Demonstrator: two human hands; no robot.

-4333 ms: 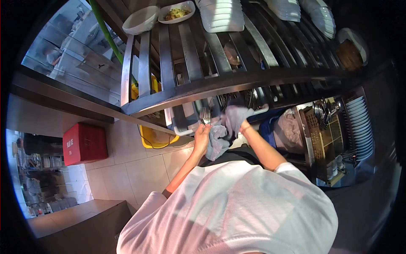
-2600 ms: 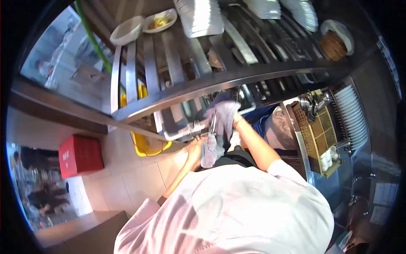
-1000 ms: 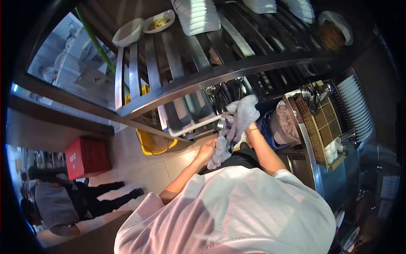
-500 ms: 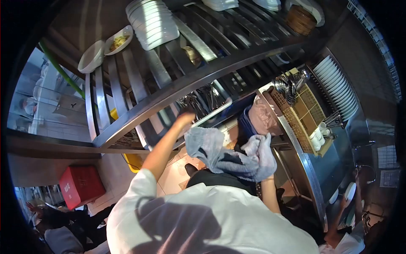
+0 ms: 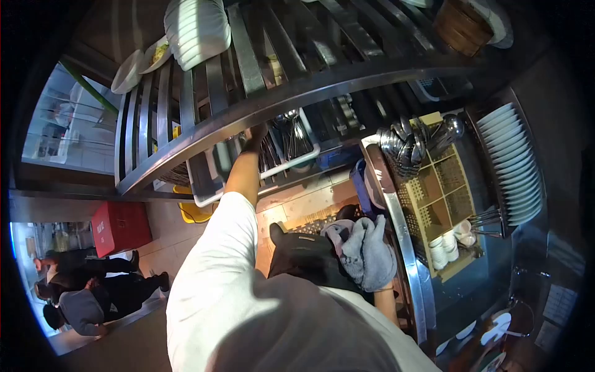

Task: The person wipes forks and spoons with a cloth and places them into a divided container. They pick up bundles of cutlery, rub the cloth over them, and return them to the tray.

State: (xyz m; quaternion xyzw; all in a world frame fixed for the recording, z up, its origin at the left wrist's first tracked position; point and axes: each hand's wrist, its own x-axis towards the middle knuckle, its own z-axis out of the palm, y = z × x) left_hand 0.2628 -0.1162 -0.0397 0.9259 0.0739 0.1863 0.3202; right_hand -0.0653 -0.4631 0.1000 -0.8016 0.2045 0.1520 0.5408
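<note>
My left hand (image 5: 254, 135) reaches under the slatted metal shelf (image 5: 214, 127) into a white-rimmed tray (image 5: 290, 165); its fingers are in shadow and partly hidden. Beside it, in the tray's compartments, lies metal cutlery (image 5: 297, 136). A grey cloth (image 5: 365, 257) is bunched over my right hand (image 5: 385, 290) near my waist. The cloth covers the fingers of that hand, which holds it.
On the right counter a yellow divided basket (image 5: 441, 201) holds spoons (image 5: 406, 146) and white cups (image 5: 444, 249), beside a row of white plates (image 5: 511, 164). Bowls (image 5: 195, 31) stand on the shelf. A red box (image 5: 121, 228) and people (image 5: 93, 304) are at the left.
My left hand has left the cloth's side and moved up into the tray under the shelf. The cloth, earlier spread wide, is now gathered at my right hand. The view has shifted.
</note>
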